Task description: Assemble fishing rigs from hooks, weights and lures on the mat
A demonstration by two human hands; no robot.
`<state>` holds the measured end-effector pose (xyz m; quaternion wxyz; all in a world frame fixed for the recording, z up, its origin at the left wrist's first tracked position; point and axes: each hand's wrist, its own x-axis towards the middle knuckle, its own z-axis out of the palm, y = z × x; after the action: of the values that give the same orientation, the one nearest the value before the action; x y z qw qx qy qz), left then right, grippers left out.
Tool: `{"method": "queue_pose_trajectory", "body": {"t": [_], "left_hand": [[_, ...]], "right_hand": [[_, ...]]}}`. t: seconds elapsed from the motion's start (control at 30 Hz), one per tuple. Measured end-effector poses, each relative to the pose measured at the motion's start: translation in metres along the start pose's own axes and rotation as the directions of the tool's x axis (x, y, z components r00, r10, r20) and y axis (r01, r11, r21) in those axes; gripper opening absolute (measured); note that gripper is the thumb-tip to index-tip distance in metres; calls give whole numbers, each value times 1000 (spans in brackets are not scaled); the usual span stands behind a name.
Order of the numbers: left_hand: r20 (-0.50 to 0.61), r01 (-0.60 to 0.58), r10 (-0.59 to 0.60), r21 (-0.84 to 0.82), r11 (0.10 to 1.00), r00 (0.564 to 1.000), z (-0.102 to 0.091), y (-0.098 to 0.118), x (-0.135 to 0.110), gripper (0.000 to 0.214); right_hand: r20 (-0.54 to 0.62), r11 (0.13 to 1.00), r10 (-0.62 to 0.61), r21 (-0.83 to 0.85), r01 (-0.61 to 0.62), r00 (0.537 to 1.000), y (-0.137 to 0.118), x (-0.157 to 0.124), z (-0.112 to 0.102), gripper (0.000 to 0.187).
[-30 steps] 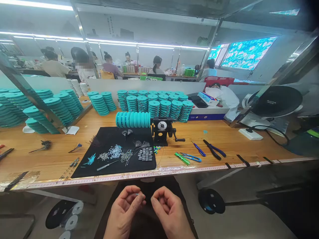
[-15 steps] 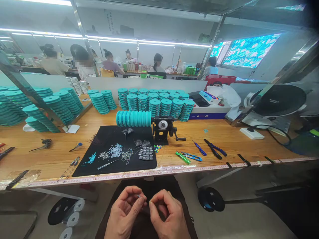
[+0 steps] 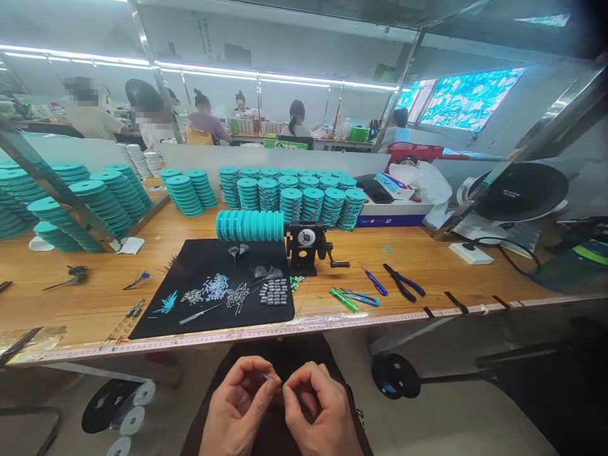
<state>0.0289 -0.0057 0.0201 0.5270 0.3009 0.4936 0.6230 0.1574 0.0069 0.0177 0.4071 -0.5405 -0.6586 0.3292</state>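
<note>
Metal pin (image 3: 270, 378) getting pinched at bottom centre, one pin, two hands
Left hand (image 3: 236, 405) is pinching it; right hand (image 3: 323, 406) is curling just beside it.

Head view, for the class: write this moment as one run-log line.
left hand | pinches thin silvery piece | right hand | close beside it

The left hand (image 3: 236, 403) pinches a silvery piece (image 3: 271, 378) beside the right hand (image 3: 323, 408).

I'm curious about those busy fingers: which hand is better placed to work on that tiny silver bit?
Probably the left hand: its bare fingertips pinch the tiny thin silvery piece. The right hand sits close beside the piece's end, but I can't tell whether it is holding it.
</note>
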Motion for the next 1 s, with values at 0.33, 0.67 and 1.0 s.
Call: {"method": "queue_pose_trajectory", "body": {"t": [0.33, 0.67, 1.0], "left_hand": [[-22, -50, 52, 101, 994, 998, 0, -1, -1, 27], [42, -51, 45, 152, 987, 998, -13, -10, 6, 28], [-18, -146, 155, 244, 959, 988, -1, -3, -3, 25]], "right_hand": [[19, 998, 43, 37, -44, 999, 0, 1, 2, 11], [118, 991, 105, 74, -115, 987, -1, 5, -5, 15], [367, 887, 171, 346, -305, 914, 1, 9, -14, 30]]}}
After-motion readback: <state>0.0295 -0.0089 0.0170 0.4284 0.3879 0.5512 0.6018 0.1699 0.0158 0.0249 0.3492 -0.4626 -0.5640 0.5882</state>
